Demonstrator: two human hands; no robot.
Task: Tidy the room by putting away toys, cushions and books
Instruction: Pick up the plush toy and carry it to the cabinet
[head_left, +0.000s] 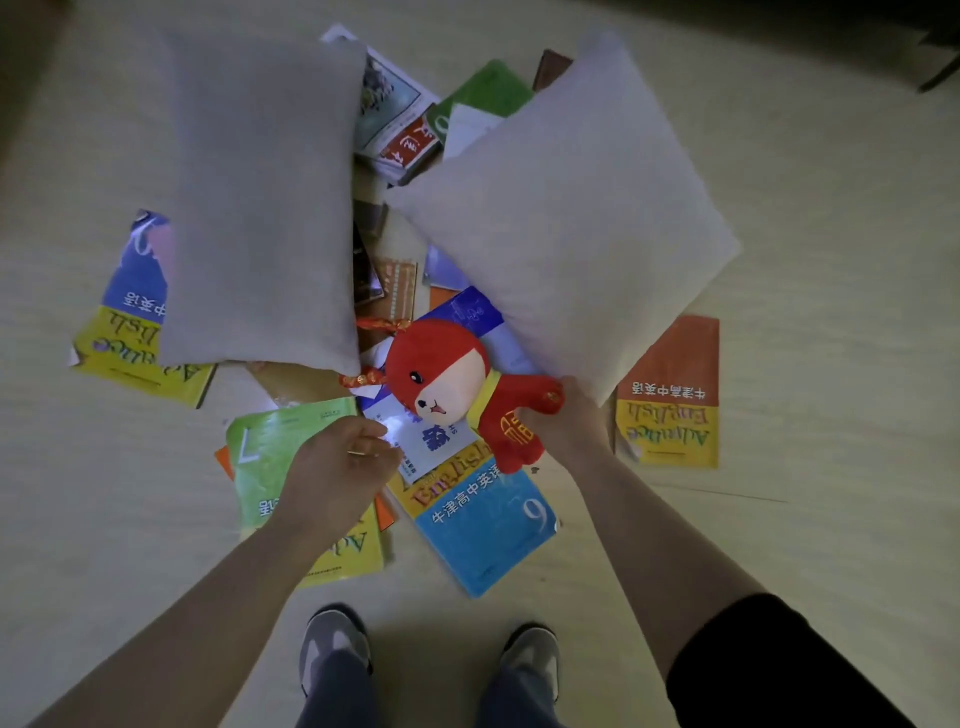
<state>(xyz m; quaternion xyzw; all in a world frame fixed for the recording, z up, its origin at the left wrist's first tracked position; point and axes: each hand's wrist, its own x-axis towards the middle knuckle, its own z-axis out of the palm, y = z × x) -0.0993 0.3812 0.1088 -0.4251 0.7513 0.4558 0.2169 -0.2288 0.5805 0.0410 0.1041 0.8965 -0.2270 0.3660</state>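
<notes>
The left hand (337, 467) hangs loosely curled and empty over a green textbook (270, 457). Rightward, the right hand (566, 421) grips the red plush toy (441, 374) (near centre, atop scattered books). Beyond, a left cushion (260, 197) and a right cushion (571, 208) lie on the pale floor (831, 260).

Looks like a home living space: pale floor (831, 519) littered with cushions (260, 208), schoolbooks (483, 525), a plush toy (447, 379).

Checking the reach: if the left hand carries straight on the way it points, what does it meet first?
Probably the white-and-blue book, just ahead of the head of the red plush toy; the hand's height is unclear.
</notes>
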